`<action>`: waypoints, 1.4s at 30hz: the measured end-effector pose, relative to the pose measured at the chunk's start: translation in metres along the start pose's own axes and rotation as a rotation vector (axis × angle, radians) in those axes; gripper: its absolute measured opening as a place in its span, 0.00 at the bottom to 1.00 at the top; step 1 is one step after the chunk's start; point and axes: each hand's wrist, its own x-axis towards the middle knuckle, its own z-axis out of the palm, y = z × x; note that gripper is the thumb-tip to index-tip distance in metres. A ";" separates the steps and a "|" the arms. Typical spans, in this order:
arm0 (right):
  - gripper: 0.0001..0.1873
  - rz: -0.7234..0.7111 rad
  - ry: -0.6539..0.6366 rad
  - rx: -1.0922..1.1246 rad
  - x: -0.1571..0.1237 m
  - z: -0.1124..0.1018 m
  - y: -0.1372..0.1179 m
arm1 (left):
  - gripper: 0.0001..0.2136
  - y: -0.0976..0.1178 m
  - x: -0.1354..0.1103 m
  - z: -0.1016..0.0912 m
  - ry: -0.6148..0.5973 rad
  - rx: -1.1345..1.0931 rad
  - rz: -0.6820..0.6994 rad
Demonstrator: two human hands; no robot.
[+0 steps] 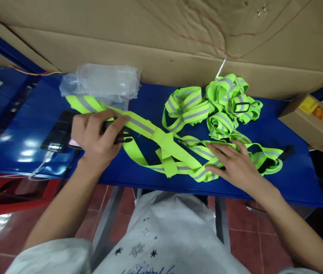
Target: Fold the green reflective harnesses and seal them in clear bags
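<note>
A fluorescent yellow-green harness of reflective straps lies spread over the blue table, a grey stripe along each band. At its left end my left hand is closed on a black plastic buckle, whose prongs stick out past the fingers. My right hand rests on the straps at the right with its fingers stretched out and apart. What lies under that palm is hidden. Behind the harness sit rolled-up bundles of the same webbing, one bearing a black slide buckle.
Clear plastic bags lie at the back left. A black phone with a white cable is left of my left hand. At the right edge stands a cardboard box with orange contents. A cardboard wall closes off the back.
</note>
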 end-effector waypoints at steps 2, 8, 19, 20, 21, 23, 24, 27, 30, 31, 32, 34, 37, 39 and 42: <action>0.34 0.016 -0.019 -0.003 -0.002 -0.003 0.002 | 0.15 -0.006 0.000 0.001 -0.008 -0.031 -0.081; 0.29 0.102 0.011 -0.031 0.000 -0.010 -0.005 | 0.21 0.004 0.012 -0.005 -0.193 -0.306 -0.119; 0.23 0.015 0.024 -0.111 0.040 0.006 0.003 | 0.29 0.072 -0.019 -0.015 -0.711 -0.571 0.399; 0.22 0.025 0.024 -0.150 0.040 0.009 0.006 | 0.28 0.068 -0.024 -0.017 -0.710 -0.584 0.381; 0.23 0.040 0.027 -0.181 0.039 0.011 0.008 | 0.28 0.062 -0.029 -0.019 -0.710 -0.595 0.362; 0.26 0.072 0.032 -0.212 0.037 0.014 0.014 | 0.29 0.048 -0.036 -0.023 -0.729 -0.611 0.333; 0.26 0.087 0.033 -0.213 0.036 0.014 0.017 | 0.29 0.042 -0.039 -0.026 -0.742 -0.615 0.324; 0.29 0.144 0.035 -0.182 0.035 0.011 0.025 | 0.30 0.029 -0.044 -0.034 -0.764 -0.606 0.322; 0.30 0.151 0.051 -0.095 0.033 -0.003 0.020 | 0.27 0.034 -0.042 -0.044 -0.715 -0.484 0.314; 0.30 0.135 0.071 -0.060 0.030 -0.009 0.014 | 0.25 0.040 -0.041 -0.048 -0.675 -0.421 0.299; 0.30 0.112 0.106 -0.023 0.028 -0.016 0.006 | 0.22 0.048 -0.039 -0.052 -0.630 -0.366 0.277; 0.28 0.046 0.186 0.056 0.019 -0.027 -0.015 | 0.19 0.069 -0.038 -0.056 -0.550 -0.335 0.227; 0.26 -0.069 0.151 0.139 0.003 -0.030 -0.041 | 0.21 0.097 -0.043 -0.051 -0.542 -0.453 0.208; 0.26 -0.049 0.064 0.095 -0.008 -0.024 -0.047 | 0.24 0.104 -0.050 -0.042 -0.563 -0.512 0.215; 0.20 0.006 -0.009 0.056 -0.022 -0.013 -0.043 | 0.25 0.100 -0.058 -0.028 -0.590 -0.567 0.213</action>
